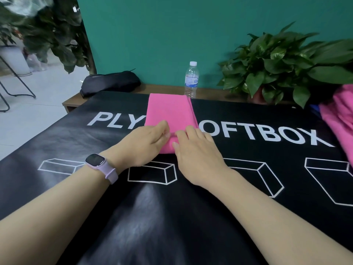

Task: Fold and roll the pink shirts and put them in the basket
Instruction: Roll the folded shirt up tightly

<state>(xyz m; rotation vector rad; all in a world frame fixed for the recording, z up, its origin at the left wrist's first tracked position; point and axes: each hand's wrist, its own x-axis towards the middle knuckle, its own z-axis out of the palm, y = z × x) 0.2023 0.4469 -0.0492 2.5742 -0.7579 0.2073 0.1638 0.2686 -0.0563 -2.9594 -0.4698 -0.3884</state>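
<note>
Both hands, left (148, 142) and right (194, 150), pinch the shirt's (170, 111) near end; uneven grip pressure may skew the roll.

a water bottle (191, 79), black pouch (110, 83) and leafy plant (282, 64) line the far edge — black printed mat (172, 217) below.

Layout on the desk (191, 217)
The folded shirt (170, 111) lay in the middle; behind it stood a bottle (191, 79), a bag (110, 83) further left, a plant (286, 66) right.
</note>
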